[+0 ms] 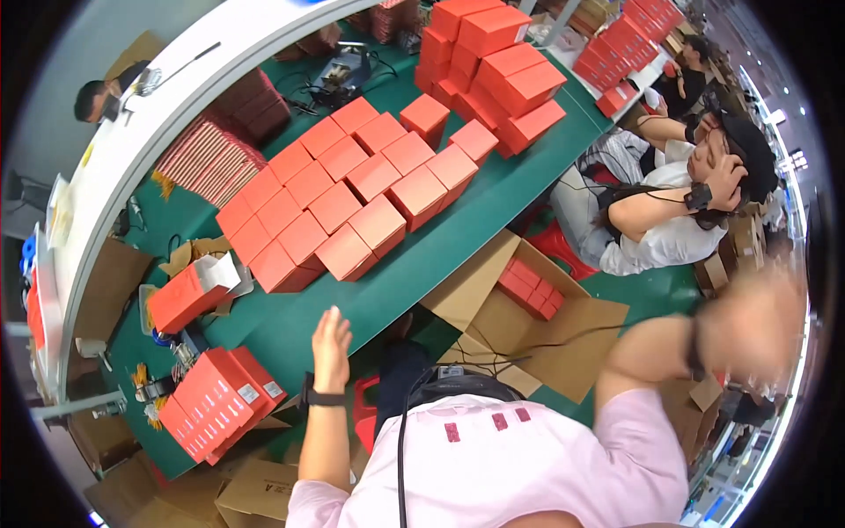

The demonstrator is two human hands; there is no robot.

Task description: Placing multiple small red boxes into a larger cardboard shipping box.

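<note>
My left hand (331,354) is raised at the near edge of the green table (440,280), fingers stretched out and nothing in it. Close beyond it stand rows of closed red boxes (334,207), packed side by side. My right hand (755,330) is lifted far to the right, away from the table, and smeared by motion, so its fingers cannot be made out. To the left of my left hand lies an open red box (189,295) with white flaps. More red boxes (216,405) with small labels are stacked at the table's left end.
Stacked red boxes (493,66) fill the table's far end. Flat red pieces (211,154) stand in a row along the back. An open carton (563,339) holding red boxes sits on the floor to my right. A seated co-worker (669,194) raises both hands to the head.
</note>
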